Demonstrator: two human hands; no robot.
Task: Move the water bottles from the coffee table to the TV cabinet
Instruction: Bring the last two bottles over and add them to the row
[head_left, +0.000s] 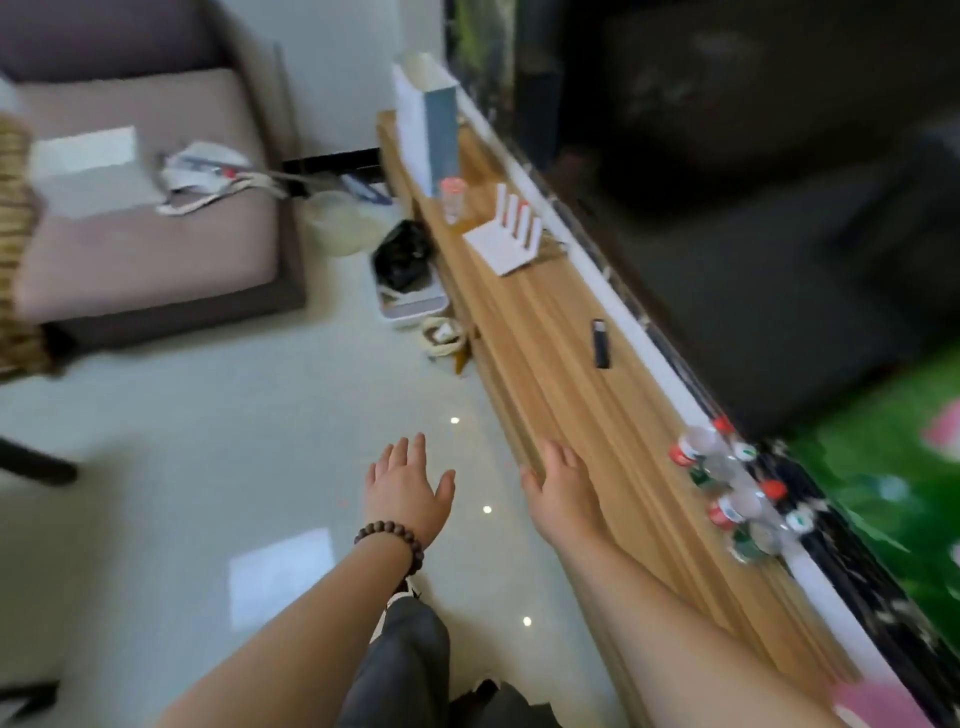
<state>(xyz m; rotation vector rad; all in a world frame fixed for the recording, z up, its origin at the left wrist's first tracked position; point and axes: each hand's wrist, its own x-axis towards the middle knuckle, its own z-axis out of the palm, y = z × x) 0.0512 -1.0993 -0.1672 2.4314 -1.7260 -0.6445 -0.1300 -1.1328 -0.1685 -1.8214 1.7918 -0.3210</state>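
Several water bottles (730, 493) with red caps are seen lying in a loose cluster on the wooden TV cabinet (545, 332), at its back edge against the white ledge below the dark television screen (779, 208). The picture is smeared by motion, so their number cannot be fixed; it appears to be four or five. Both hands are empty. The left hand (408, 488) is held flat with fingers spread above the pale floor (208, 441), a beaded bracelet (389, 543) on its wrist. The right hand (563, 486) is also open, its fingers extended over the front edge of the cabinet, apart from the bottles.

The coffee table is not in view, so it cannot be judged whether more bottles remain there.

The main risk lies in the bottles themselves: laid on their sides, they could be set rolling along or off the cabinet by a knock from the right forearm, which passes near them. A black remote-like object (601, 343) and a white router (509, 241) farther along could likewise be struck if bottles roll.
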